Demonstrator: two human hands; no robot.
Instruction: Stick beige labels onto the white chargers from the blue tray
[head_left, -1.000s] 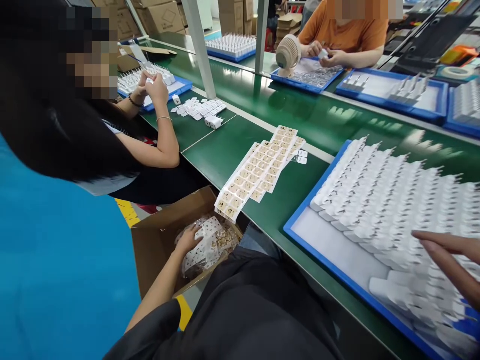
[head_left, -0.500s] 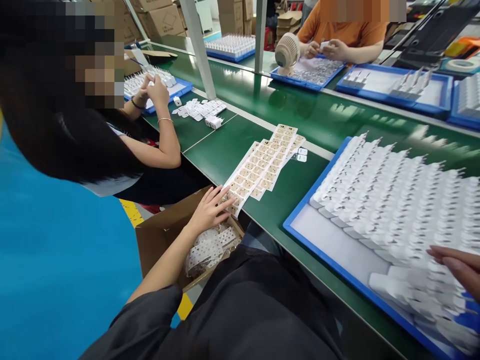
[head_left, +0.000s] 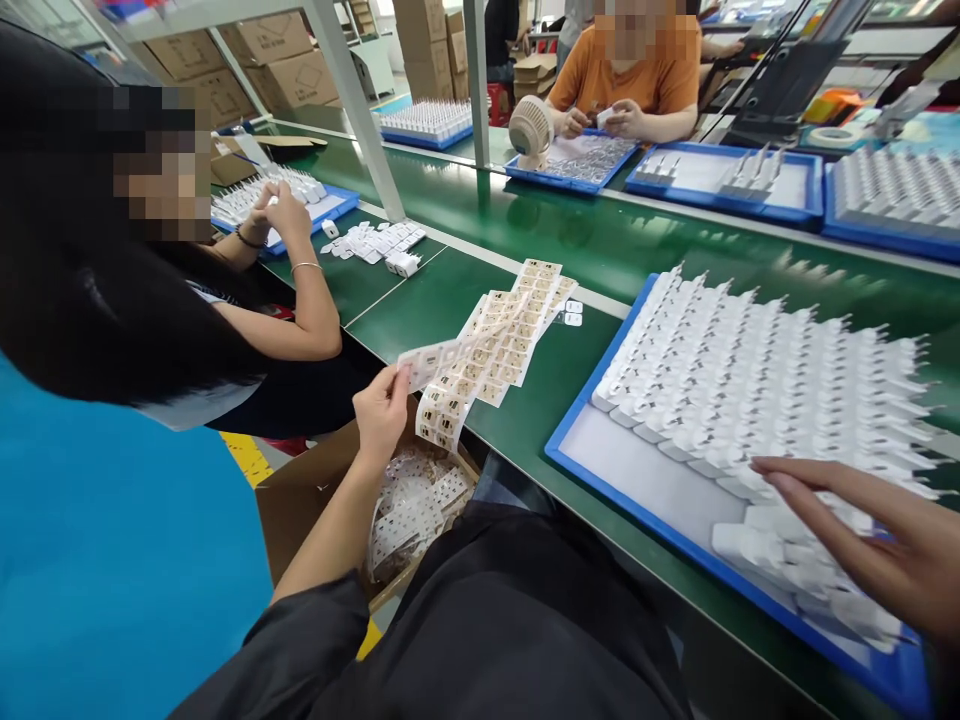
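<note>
Containers first. At 7 o'clock, an open carton, dotted white sheets and crinkled clear film inside. From 3 to 4 o'clock, a blue tray packed with close rows of white pronged units; its near-left strip is bare floor. Smaller trays beyond: one at 10 o'clock with more white units, one at 1 o'clock with loose metallic bits, one at 2 o'clock, partly filled.

Sticker sheets lie overlapped at the dial's centre, on the green bench.

Left hand, 8 o'clock: forearm reaching up from 7, thumb and fingers pinched tight on the near end of a raised sheet, which slants toward 1 over the others.

Right hand, 4 o'clock: above the units, fingers straight, tips close together, pointing toward 10. Cannot tell whether they grip anything.
</note>
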